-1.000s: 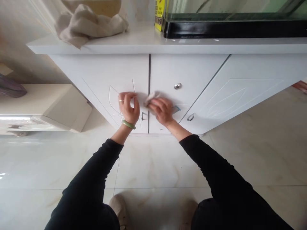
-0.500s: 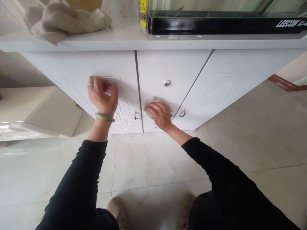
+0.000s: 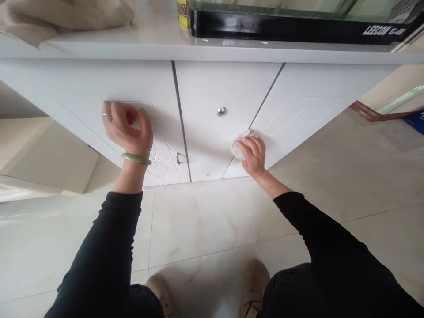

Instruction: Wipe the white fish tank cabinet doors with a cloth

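Observation:
A pale, crumpled cloth [image 3: 239,149] is bunched under the fingers of my right hand [image 3: 255,154]. That hand presses it to the white cabinet front at the seam between the middle panel [image 3: 212,88] and the right door [image 3: 298,84]. My left hand [image 3: 127,128], wearing a ring and a green bangle [image 3: 136,159], is at the carved left door [image 3: 155,79]. Its fingers are curled in a loose fist, and nothing shows in them. Below and right of it is the left door's small metal handle [image 3: 179,158]. A round metal knob [image 3: 221,111] sits on the middle panel.
On the cabinet top [image 3: 149,48] lie a beige cloth [image 3: 66,17] and a glass tank [image 3: 281,26] with a black base, a yellow box [image 3: 183,15] beside it. A beige unit [image 3: 43,154] stands left. My shoes [image 3: 255,287] rest on the tiled floor [image 3: 198,221].
My right hand has slid the cloth rightward from the middle panel to the right door's seam, covering that door's handle. My left hand stays curled at the left door. The view has shifted slightly.

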{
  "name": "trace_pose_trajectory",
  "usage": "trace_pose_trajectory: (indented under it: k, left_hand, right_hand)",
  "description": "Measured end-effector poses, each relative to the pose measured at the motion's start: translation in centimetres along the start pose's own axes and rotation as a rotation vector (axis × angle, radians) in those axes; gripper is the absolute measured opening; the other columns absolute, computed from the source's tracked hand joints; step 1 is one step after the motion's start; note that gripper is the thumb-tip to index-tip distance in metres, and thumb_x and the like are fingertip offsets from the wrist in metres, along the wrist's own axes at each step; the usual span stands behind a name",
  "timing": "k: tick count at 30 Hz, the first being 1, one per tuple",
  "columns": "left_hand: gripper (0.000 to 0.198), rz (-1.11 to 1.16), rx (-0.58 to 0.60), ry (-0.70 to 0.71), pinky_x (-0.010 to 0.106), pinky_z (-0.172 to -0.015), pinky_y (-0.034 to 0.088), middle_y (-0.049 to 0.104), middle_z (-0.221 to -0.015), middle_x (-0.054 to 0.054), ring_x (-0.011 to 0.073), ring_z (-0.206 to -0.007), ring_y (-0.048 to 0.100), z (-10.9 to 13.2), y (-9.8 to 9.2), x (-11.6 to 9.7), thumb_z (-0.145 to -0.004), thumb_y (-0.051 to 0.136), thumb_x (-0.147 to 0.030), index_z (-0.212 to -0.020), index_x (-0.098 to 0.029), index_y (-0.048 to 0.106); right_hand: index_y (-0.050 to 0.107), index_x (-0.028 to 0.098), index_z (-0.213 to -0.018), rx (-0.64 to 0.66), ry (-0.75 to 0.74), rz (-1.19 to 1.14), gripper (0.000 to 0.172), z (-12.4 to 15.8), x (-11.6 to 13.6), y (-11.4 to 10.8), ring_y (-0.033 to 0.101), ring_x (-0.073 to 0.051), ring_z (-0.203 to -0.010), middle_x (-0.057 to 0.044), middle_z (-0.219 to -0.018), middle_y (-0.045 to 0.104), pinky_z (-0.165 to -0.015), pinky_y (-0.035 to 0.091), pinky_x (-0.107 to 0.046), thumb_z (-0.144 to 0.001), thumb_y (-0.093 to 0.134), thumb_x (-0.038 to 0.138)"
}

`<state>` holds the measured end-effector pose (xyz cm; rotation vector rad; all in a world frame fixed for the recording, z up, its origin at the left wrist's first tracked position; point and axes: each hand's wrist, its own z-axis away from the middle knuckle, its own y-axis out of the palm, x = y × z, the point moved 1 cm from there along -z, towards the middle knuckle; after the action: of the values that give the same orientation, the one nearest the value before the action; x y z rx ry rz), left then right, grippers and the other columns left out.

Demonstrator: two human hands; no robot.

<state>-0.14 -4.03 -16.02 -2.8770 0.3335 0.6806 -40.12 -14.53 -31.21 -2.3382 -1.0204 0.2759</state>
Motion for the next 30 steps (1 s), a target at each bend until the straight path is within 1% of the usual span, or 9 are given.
trace_pose_trajectory:
  k: [3,6,8,10,17,21,25,28,30]
  left_hand:
    - [0.054,-0.047,0.017,0.006,0.031,-0.075,0.030,0.038,-0.083,-0.002,0.0186,-0.077,0.045,-0.1,-0.4,-0.3,-0.080,0.063,0.014,-0.081,-0.029,0.031]
    - [0.052,-0.078,0.063,-0.009,0.033,-0.077,0.035,0.041,-0.085,-0.001,0.0199,-0.079,0.048,-0.2,-1.0,-0.4,-0.081,0.065,0.012,-0.082,-0.029,0.033]
    - [0.050,-0.092,0.082,-0.006,0.034,-0.078,0.037,0.043,-0.086,-0.001,0.0204,-0.079,0.048,-0.3,-1.1,-0.4,-0.082,0.066,0.009,-0.082,-0.029,0.034]
    - [0.049,-0.112,0.082,-0.007,0.034,-0.077,0.039,0.043,-0.086,-0.001,0.0203,-0.078,0.047,-0.3,-1.1,-0.5,-0.083,0.067,0.007,-0.082,-0.029,0.034]
    - [0.055,-0.161,0.007,-0.056,0.037,-0.079,0.044,0.040,-0.081,-0.001,0.0207,-0.079,0.047,-0.3,-0.3,-1.0,-0.078,0.064,0.009,-0.078,-0.032,0.026]
    - [0.056,-0.170,0.049,-0.072,0.037,-0.082,0.045,0.036,-0.081,-0.002,0.0201,-0.079,0.045,-0.4,-0.4,-1.1,-0.077,0.062,0.011,-0.078,-0.032,0.025]
    - [0.055,-0.169,0.069,-0.062,0.037,-0.084,0.046,0.036,-0.083,-0.001,0.0204,-0.080,0.044,-0.4,-0.6,-0.8,-0.079,0.061,0.010,-0.079,-0.032,0.025]
    - [0.053,-0.141,0.072,-0.072,0.038,-0.086,0.046,0.036,-0.084,-0.001,0.0217,-0.083,0.047,-0.2,-0.5,-0.6,-0.081,0.060,0.009,-0.081,-0.032,0.027]
    - [0.052,-0.130,0.058,-0.085,0.039,-0.088,0.047,0.036,-0.083,0.000,0.0232,-0.086,0.049,-0.1,-0.3,-0.6,-0.080,0.060,0.008,-0.081,-0.032,0.026]
  right_hand:
    - [0.076,0.020,-0.152,-0.067,-0.020,-0.074,0.050,-1.8,6.1,2.8,0.059,-0.032,-0.160,-0.014,-0.156,0.072,-0.144,0.041,-0.059,-0.112,0.047,0.014]
    - [0.067,0.033,-0.164,0.140,-0.224,-0.175,0.060,-5.5,14.3,6.0,0.056,-0.021,-0.163,0.000,-0.165,0.069,-0.149,0.036,-0.049,-0.115,0.043,0.009]
    - [0.059,0.035,-0.171,0.228,-0.269,-0.230,0.064,-7.4,17.1,6.9,0.051,-0.018,-0.167,0.003,-0.172,0.063,-0.150,0.033,-0.047,-0.116,0.044,0.008]
    - [0.056,0.035,-0.173,0.257,-0.281,-0.251,0.066,-7.8,16.5,6.7,0.049,-0.016,-0.169,0.004,-0.174,0.061,-0.150,0.033,-0.047,-0.116,0.043,0.006]
    - [0.075,0.029,-0.155,0.147,-0.026,-0.048,0.049,-5.1,4.5,1.2,0.062,-0.026,-0.160,-0.008,-0.158,0.075,-0.144,0.041,-0.055,-0.114,0.049,0.017]
    - [0.062,0.016,-0.165,-0.194,0.027,0.067,0.057,-11.7,5.6,-2.0,0.039,-0.035,-0.175,-0.018,-0.174,0.058,-0.146,0.029,-0.062,-0.120,0.035,0.037]
    - [0.050,0.009,-0.172,-0.511,0.063,0.070,0.070,-16.4,7.3,-1.7,0.021,-0.035,-0.182,-0.023,-0.178,0.046,-0.147,0.027,-0.059,-0.122,0.023,0.051]
    - [0.050,0.007,-0.172,-0.526,0.109,0.039,0.080,-11.7,6.7,1.3,0.021,-0.036,-0.182,-0.028,-0.174,0.047,-0.144,0.035,-0.062,-0.119,0.020,0.060]
    - [0.052,0.009,-0.172,-0.365,0.143,0.004,0.082,-6.1,6.0,3.7,0.025,-0.040,-0.180,-0.028,-0.173,0.049,-0.140,0.039,-0.067,-0.117,0.020,0.061]
